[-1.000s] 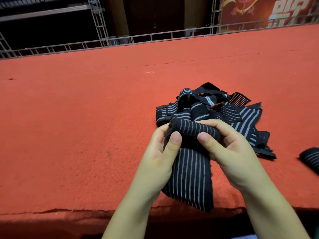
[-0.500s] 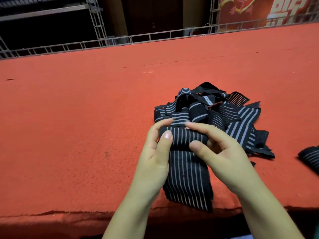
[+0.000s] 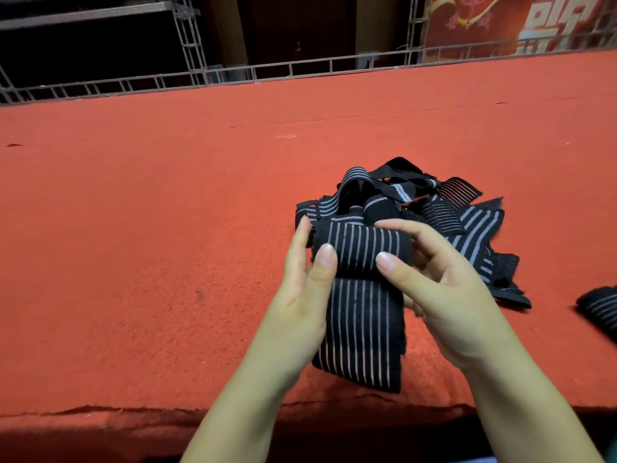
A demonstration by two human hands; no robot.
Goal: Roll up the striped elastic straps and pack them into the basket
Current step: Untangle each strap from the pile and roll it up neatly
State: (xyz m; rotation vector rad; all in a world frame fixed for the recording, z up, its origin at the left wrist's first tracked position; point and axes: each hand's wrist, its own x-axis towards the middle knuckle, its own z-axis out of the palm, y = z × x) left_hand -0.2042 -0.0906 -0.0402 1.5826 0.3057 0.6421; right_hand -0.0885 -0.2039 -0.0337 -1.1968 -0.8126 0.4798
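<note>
A black elastic strap with thin white stripes lies towards me on the red felt table, its far end wound into a thick roll. My left hand holds the roll's left end, thumb on top and fingers behind. My right hand holds the right end the same way. The loose tail reaches the table's near edge. Behind the roll sits a tangled pile of several more striped straps. No basket is in view.
Another rolled or bunched striped strap lies at the right edge of the frame. A metal truss rail runs along the table's far side, with dark shelving and a red banner beyond.
The roll has grown thicker as both hands wound the strap towards me; the flat tail is a little shorter. My thumbs have moved onto the roll's front face.
</note>
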